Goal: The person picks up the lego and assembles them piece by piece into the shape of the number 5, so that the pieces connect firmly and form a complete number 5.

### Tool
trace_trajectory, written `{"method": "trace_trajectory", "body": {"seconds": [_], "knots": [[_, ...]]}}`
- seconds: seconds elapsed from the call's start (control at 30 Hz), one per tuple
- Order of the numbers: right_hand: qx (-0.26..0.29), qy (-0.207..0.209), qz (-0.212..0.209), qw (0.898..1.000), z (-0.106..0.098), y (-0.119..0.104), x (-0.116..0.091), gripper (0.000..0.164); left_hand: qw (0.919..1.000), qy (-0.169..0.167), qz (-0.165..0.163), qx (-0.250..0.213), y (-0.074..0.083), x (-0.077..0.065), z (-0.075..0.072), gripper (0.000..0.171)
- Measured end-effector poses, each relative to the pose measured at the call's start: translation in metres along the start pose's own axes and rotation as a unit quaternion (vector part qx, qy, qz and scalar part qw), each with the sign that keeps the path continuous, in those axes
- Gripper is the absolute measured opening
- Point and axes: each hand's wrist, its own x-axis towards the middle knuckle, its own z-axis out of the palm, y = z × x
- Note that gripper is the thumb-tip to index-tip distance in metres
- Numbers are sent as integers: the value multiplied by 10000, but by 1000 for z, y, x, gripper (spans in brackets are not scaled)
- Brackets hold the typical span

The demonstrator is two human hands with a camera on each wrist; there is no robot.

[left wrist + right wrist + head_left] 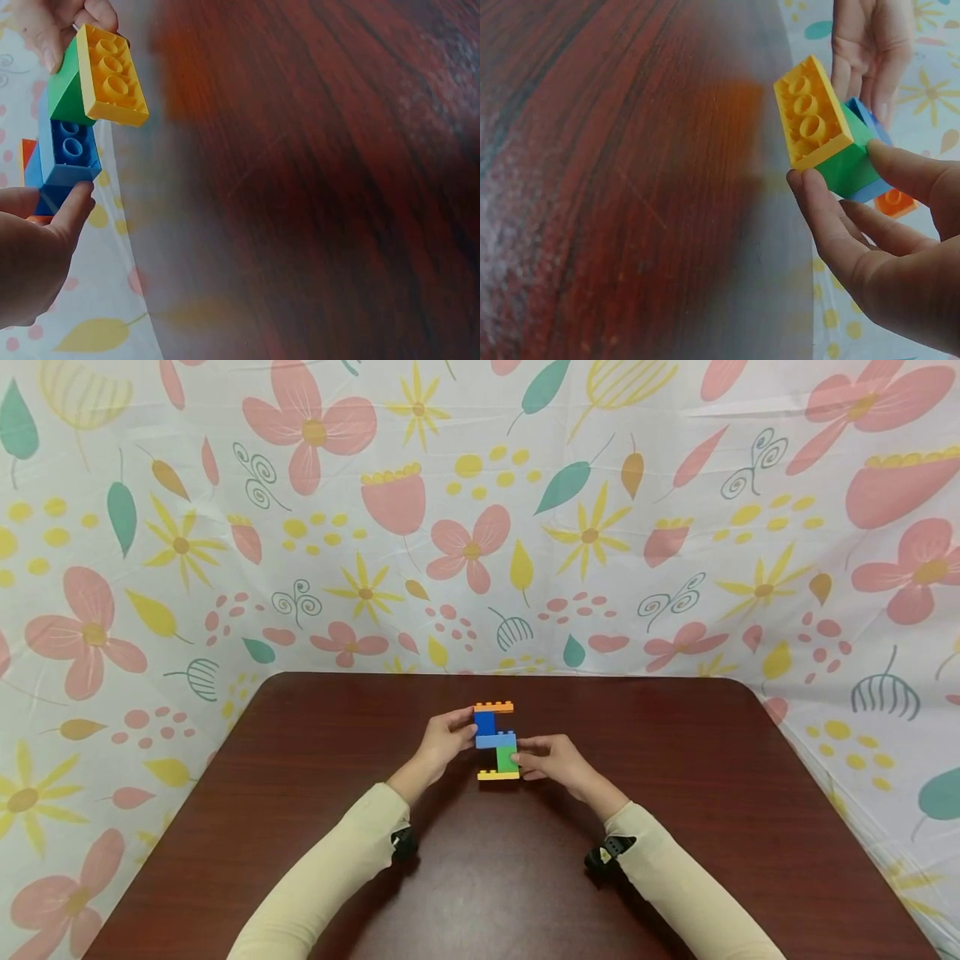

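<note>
Between the two hands stands an S-shaped stack of joined toy building bricks. From the top it runs orange brick (493, 707), dark blue brick (485, 723), light blue brick (496, 741), green brick (507, 758) and yellow brick (498, 776). My left hand (442, 743) pinches the stack's upper part at the dark blue brick. On the other side my right hand (561, 763) grips the green brick, thumb on its near face. Both wrist views show the hollow underside of the yellow brick (114, 75), so the stack is held up off the table.
A dark brown, glossy wooden table (480, 877) lies beneath the hands. Behind and beside it hangs a white cloth (480, 485) printed with flowers and leaves. Black straps (609, 855) sit at both wrists over cream sleeves (330, 868).
</note>
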Motion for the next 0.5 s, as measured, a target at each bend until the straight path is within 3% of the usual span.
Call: {"method": "trace_trajectory", "body": {"seconds": [0.27,0.5], "knots": [[-60,-87,297,9995,-1,1,5,53,9994,148,-307,54,-1,1,3,44],[-6,-38,467,9989,0,1,7,51,9992,78,-397,55,-6,5,5,45]]}}
